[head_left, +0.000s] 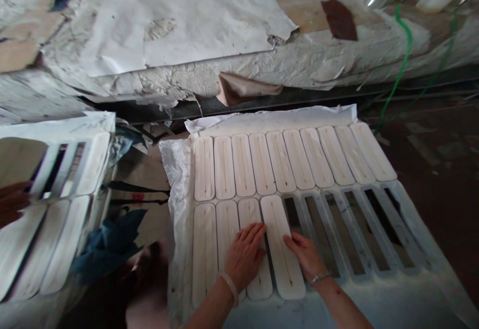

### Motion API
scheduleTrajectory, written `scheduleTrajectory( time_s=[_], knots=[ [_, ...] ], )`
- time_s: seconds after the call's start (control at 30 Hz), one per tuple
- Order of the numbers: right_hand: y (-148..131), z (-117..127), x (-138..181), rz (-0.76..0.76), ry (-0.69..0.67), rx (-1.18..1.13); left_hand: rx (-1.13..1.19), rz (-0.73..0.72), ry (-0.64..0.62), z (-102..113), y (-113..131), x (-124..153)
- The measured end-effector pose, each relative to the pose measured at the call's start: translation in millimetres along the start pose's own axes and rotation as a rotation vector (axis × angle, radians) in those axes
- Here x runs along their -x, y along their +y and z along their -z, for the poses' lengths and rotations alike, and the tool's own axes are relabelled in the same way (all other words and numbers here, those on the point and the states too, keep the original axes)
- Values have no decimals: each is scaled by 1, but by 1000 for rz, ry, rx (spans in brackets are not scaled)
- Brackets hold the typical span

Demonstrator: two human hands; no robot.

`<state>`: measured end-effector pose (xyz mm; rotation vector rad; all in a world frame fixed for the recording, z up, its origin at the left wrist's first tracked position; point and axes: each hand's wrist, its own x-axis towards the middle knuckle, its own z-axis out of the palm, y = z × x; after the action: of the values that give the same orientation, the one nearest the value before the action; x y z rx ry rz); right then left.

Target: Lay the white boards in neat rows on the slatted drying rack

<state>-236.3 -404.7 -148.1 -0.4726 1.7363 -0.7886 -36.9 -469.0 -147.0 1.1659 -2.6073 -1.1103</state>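
A white slotted tray (407,209) lies in front of me, lined with white paper. Its far row is filled with long white rounded slabs (299,159). In the near row three slabs sit at the left and a fourth slab (281,244) lies slightly raised and tilted over its slot. My left hand (245,255) rests flat on the third slab, fingers touching the fourth slab's left edge. My right hand (306,255) presses against that slab's right edge. Several slots (352,234) to the right stand open and dark.
A second white tray (75,169) with similar slabs stands at the left, with another person's hand (13,202) at its edge. Blue cloth (108,246) lies between the trays. A paper-covered bench (209,30) runs behind. Green hoses (402,55) hang at the right over dark floor.
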Motion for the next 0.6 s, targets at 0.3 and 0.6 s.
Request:
scheduleTrajectory(
  time_s=[0.3,0.6],
  knots=[
    [4,-4,-4,77,26,163,-82,-8,48,-11,-2,0],
    [-2,2,-14,80,-23,495,-145,-61,53,-7,-5,-2]
  ],
)
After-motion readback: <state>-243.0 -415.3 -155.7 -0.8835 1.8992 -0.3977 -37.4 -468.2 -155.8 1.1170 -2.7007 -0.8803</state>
